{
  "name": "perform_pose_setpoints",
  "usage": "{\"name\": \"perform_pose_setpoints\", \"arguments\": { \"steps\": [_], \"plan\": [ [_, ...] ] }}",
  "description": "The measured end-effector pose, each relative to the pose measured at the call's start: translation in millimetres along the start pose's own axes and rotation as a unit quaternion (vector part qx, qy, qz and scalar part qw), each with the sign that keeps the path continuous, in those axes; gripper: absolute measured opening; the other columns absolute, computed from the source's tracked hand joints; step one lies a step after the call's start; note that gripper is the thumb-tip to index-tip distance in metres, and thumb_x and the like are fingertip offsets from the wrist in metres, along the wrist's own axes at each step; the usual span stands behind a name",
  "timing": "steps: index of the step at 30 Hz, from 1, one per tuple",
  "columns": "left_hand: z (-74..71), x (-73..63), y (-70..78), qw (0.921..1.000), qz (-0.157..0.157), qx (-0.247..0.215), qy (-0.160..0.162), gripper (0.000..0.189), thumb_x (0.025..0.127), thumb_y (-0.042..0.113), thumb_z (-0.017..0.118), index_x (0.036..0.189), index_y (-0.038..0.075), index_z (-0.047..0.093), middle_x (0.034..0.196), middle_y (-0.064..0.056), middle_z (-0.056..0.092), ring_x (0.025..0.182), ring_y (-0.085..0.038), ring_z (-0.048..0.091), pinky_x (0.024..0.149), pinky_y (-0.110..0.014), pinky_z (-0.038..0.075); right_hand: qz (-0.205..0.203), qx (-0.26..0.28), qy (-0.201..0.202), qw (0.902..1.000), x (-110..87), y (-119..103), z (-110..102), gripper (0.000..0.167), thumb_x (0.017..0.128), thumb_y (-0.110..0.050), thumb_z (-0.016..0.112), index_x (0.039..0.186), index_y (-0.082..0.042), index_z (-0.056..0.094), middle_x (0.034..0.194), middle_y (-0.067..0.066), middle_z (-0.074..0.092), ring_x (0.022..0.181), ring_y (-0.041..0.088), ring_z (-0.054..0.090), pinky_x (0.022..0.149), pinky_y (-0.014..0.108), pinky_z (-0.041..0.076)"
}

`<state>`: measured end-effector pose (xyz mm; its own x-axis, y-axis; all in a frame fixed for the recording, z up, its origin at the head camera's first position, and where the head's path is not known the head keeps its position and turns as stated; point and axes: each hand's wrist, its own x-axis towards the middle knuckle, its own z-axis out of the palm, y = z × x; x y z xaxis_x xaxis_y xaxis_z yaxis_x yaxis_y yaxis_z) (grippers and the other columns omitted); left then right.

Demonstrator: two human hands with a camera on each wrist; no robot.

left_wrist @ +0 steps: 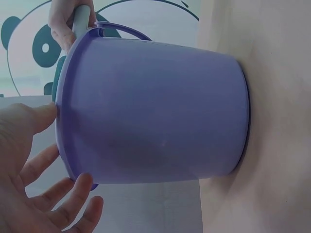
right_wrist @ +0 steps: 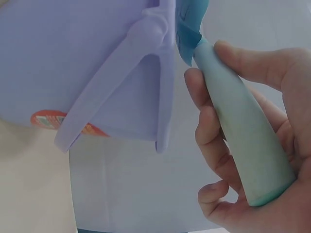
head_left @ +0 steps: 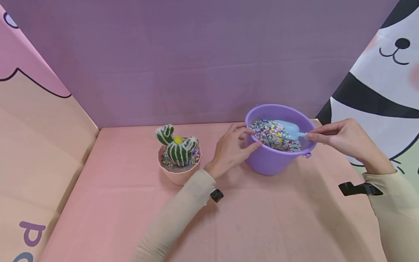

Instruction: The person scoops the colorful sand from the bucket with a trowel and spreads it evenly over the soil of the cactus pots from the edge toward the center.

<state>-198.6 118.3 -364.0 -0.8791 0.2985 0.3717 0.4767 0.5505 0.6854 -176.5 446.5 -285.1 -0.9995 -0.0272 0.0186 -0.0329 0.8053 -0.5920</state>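
A purple bucket [head_left: 273, 160] stands upright on the table, partly filled with small multicoloured beads [head_left: 268, 133]. My right hand [head_left: 343, 140] grips the pale handle of a light blue scoop [head_left: 288, 129] over the bucket's right rim. The scoop's blade lies among the beads, and its handle [right_wrist: 243, 126] shows clearly in the right wrist view. At the bucket's left rim, my left hand [head_left: 230, 147] touches the edge with spread thumb and fingers [left_wrist: 43, 162]. Left of that hand sits a peach pot [head_left: 178, 177] with a green-and-white cactus [head_left: 178, 153] and coloured beads around its base.
A purple backdrop [head_left: 196, 62] rises behind the pink tabletop [head_left: 127, 211]. Printed panels flank the sides, a panda panel [head_left: 383, 91] on the right. The bucket's carrying handle [right_wrist: 102, 92] hangs down outside its wall.
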Motion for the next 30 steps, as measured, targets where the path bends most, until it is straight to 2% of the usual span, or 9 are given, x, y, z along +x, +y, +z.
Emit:
{"name": "perform_pose_setpoints", "arguments": {
  "steps": [4, 11, 20, 26, 30],
  "plan": [
    [-2.4, -2.3, -1.8, 0.9999, 0.008, -0.012, 0.009, 0.042, 0.095, 0.047, 0.079, 0.127, 0.021, 0.074, 0.15, 0.002, 0.06, 0.109, -0.019, 0.073, 0.088, -0.034, 0.058, -0.004, 0.0, 0.004, 1.0, -3.0, -4.6, 1.8, 0.042, 0.091, -0.048, 0.083, 0.113, -0.012, 0.085, 0.085, -0.008, 0.083, 0.084, -0.013, 0.064, 0.071, 0.016, 0.047],
    [-8.6, -6.9, -2.2, 0.9998, 0.006, -0.019, 0.005, 0.043, 0.096, 0.047, 0.077, 0.13, 0.02, 0.072, 0.146, 0.002, 0.063, 0.111, -0.018, 0.073, 0.091, -0.034, 0.058, -0.009, -0.007, -0.002, 0.9999, -7.3, -13.1, 5.5, 0.041, 0.092, -0.05, 0.083, 0.114, -0.016, 0.085, 0.089, -0.005, 0.084, 0.086, -0.012, 0.063, 0.072, 0.016, 0.047],
    [-18.8, -14.1, -0.4, 0.9997, 0.002, -0.025, 0.007, 0.04, 0.095, 0.04, 0.077, 0.13, 0.021, 0.071, 0.139, 0.004, 0.067, 0.109, -0.014, 0.073, 0.092, -0.033, 0.057, -0.024, 0.014, -0.008, 0.9996, -11.8, -28.0, 16.5, 0.037, 0.09, -0.046, 0.086, 0.113, -0.016, 0.086, 0.083, -0.012, 0.082, 0.083, -0.003, 0.069, 0.071, 0.017, 0.051],
    [-24.8, -19.4, -2.1, 0.9992, 0.003, -0.04, 0.004, 0.04, 0.096, 0.036, 0.076, 0.132, 0.021, 0.071, 0.135, 0.004, 0.068, 0.11, -0.016, 0.071, 0.091, -0.033, 0.056, -0.041, 0.029, -0.014, 0.9986, -12.3, -35.4, 23.0, 0.034, 0.091, -0.039, 0.086, 0.111, -0.012, 0.086, 0.085, -0.009, 0.083, 0.078, 0.004, 0.074, 0.069, 0.019, 0.054],
    [-27.7, -22.1, -2.5, 0.999, 0.006, -0.042, 0.01, 0.04, 0.096, 0.036, 0.077, 0.132, 0.021, 0.071, 0.133, 0.004, 0.069, 0.109, -0.015, 0.071, 0.09, -0.031, 0.056, -0.043, 0.033, -0.01, 0.9985, -12.0, -38.8, 26.0, 0.033, 0.09, -0.039, 0.087, 0.111, -0.013, 0.086, 0.089, -0.008, 0.083, 0.076, 0.007, 0.076, 0.068, 0.02, 0.055]
  ]
}}
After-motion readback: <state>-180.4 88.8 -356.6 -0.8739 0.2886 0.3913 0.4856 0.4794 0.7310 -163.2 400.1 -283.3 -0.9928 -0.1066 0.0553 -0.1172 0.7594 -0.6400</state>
